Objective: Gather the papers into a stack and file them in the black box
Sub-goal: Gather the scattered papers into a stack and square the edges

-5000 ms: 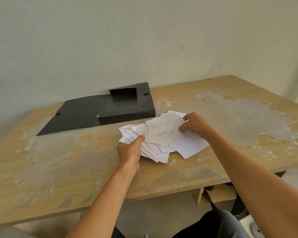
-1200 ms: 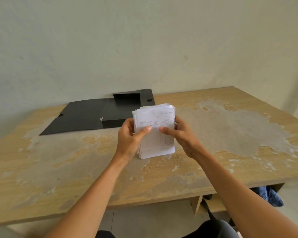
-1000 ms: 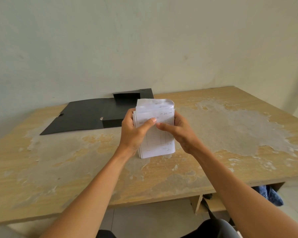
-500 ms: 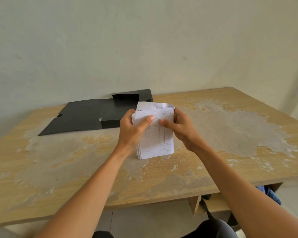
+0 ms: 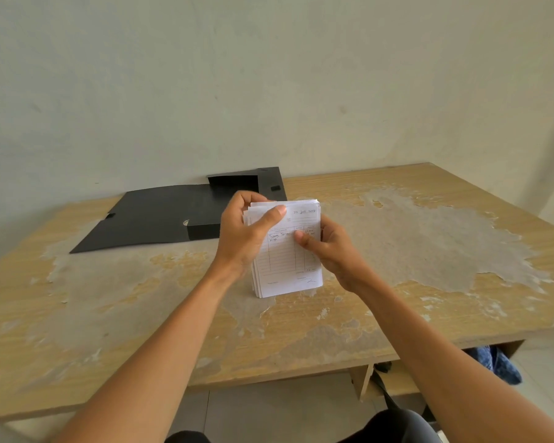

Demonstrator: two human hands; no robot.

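Note:
A stack of white printed papers (image 5: pixel 285 266) stands upright on its lower edge on the table, its ruled front sheet facing me. My left hand (image 5: pixel 242 235) grips the stack's left side, thumb across the top front. My right hand (image 5: pixel 328 247) holds the right side, thumb on the front sheet. Behind the hands lies the black box (image 5: pixel 247 190), open, with its flat lid (image 5: pixel 151 219) spread out to the left. The box's near right part is hidden by my left hand and the papers.
The worn wooden table (image 5: pixel 429 244) has peeled grey patches and ends at a pale wall behind the box. Its front edge runs just below my forearms. Blue cloth (image 5: pixel 499 362) and a dark strap show under the table at the right.
Five seconds ago the papers lay fanned flat on the table; now they are gathered upright between both hands. Over the last second my left thumb has slid up the front sheet.

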